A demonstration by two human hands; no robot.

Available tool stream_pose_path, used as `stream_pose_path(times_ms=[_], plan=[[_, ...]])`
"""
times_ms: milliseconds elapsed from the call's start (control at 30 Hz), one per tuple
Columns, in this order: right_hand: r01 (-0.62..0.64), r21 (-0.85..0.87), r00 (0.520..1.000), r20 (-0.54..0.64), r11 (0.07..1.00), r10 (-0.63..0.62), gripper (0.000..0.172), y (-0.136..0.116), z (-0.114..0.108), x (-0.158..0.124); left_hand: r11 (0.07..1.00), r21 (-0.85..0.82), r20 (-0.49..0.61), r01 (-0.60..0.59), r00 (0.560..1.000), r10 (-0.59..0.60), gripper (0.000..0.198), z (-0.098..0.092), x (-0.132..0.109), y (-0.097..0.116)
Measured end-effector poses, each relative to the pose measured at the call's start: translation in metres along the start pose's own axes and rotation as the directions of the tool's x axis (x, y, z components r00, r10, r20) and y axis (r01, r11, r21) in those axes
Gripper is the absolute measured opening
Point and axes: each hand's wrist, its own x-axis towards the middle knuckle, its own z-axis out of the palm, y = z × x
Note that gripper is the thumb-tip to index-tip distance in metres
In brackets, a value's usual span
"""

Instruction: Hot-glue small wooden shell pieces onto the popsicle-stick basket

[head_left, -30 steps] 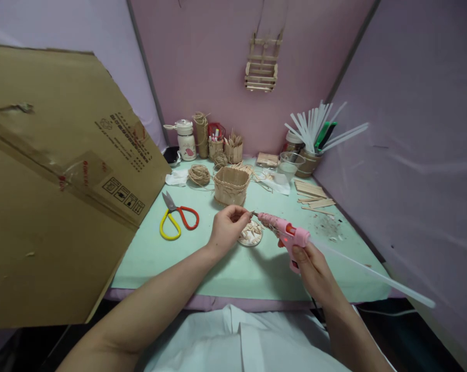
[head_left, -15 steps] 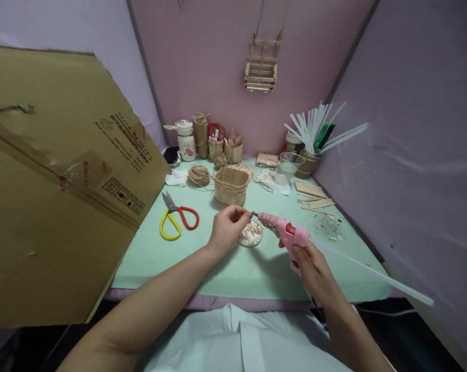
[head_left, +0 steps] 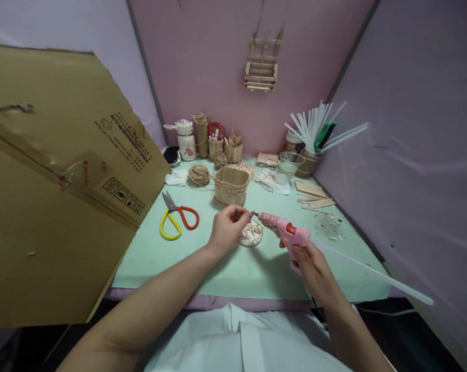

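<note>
Pretty much nothing has moved since half a second ago: both hands sit in the same spots, with the gun's nozzle up by the left fingertips. Only one view to go through, the head one, so: the left hand (head_left: 229,227) has thumb and fingers pinched together on a small piece (head_left: 251,214) (too tiny for me to say what it is exactly). Right hand (head_left: 314,266) is wrapped round the handle of a pink glue gun (head_left: 285,230), grip closed, nozzle pointing left at that piece; I can't tell if the tip actually touches it. A long clear glue stick (head_left: 396,282) pokes out the back, slanting down to the right. Just below the pinch there's a round dish (head_left: 250,245) of wood chips (head_left: 251,233), partly hidden by the left hand. Right behind that hand stands a wooden basket (head_left: 230,194) with a braided-looking rim, upright on the pale green tabletop (head_left: 233,281). Over to the left lie scissors (head_left: 172,205) with one yellow and one red handle, blades apart, and a ball of twine (head_left: 198,175) sits further back. On the right you've got flat wooden sticks (head_left: 310,189), and behind them a brown pot (head_left: 308,164) stuffed with more white sticks.
</note>
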Motion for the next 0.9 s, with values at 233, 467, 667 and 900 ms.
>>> stream_pose_path(times_ms=[233,467,667,900], plan=[[-0.004,-0.01,1.0,0.002,1.0,0.004,0.054,0.0,-0.001,0.0,0.999,0.033,0.007,-0.01,1.0,0.009,0.023,0.0,-0.001,0.001],[0.078,-0.09,0.997,0.016,0.993,-0.077,0.051,0.004,0.0,0.0,0.958,0.24,-0.009,-0.156,0.987,0.163,0.018,-0.002,-0.003,0.002],[0.219,-0.392,0.968,-0.031,0.894,-0.251,0.036,0.004,-0.014,0.009,0.995,0.092,0.007,-0.037,0.999,0.036,0.021,-0.001,-0.001,0.004],[-0.119,-0.908,0.944,-0.229,0.402,-0.237,0.032,0.048,-0.074,0.032,0.891,-0.306,0.162,0.335,0.941,-0.298,0.02,-0.004,0.007,0.007]])
